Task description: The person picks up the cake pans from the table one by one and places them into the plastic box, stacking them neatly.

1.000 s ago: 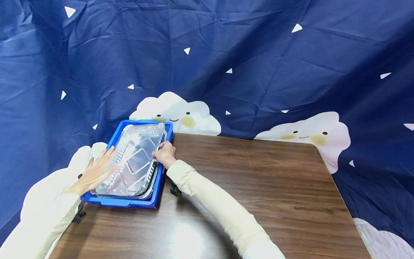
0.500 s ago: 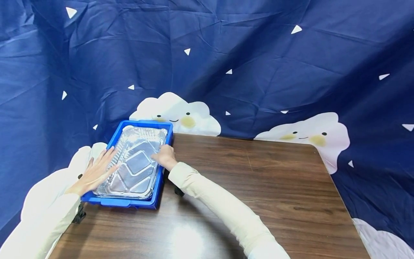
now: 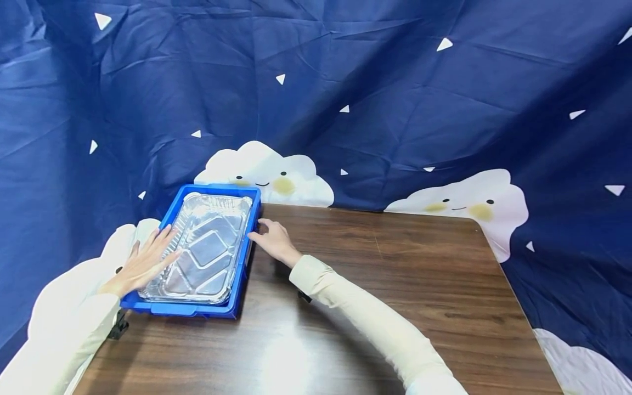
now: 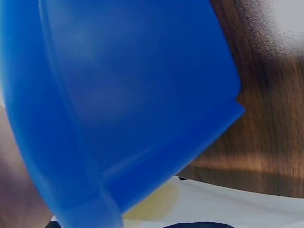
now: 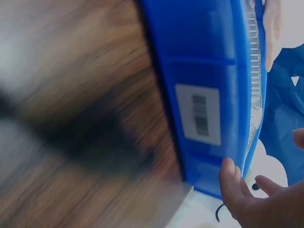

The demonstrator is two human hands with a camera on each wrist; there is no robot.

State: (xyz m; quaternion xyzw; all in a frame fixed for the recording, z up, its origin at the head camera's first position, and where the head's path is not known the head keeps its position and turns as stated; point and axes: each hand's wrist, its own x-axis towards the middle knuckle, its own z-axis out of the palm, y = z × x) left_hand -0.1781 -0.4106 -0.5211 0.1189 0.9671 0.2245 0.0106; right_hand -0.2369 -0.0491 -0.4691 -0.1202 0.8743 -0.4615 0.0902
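A shiny foil tray [image 3: 209, 247] lies flat inside a blue plastic bin [image 3: 236, 285] at the left of the table. My left hand [image 3: 145, 260] rests with spread, straight fingers over the bin's left rim, fingertips on the foil tray's edge. In the left wrist view the bin's outer wall [image 4: 137, 80] covers most of the picture and hides most of that hand. Just off the bin's right side is my right hand [image 3: 275, 239], its fingers loosely bent and holding nothing. The right wrist view shows this hand [image 5: 261, 199] near the bin wall and its barcode label [image 5: 198, 114].
The brown wooden table [image 3: 395, 274] extends to the right and front of the bin. Behind it hangs a dark blue curtain [image 3: 316, 99] printed with clouds and triangles, close to the bin's back and left sides.
The foil tray's raised right side has come down, so it lies flat in the bin. My right hand has let go of it and moved right. My left hand has stayed in place.
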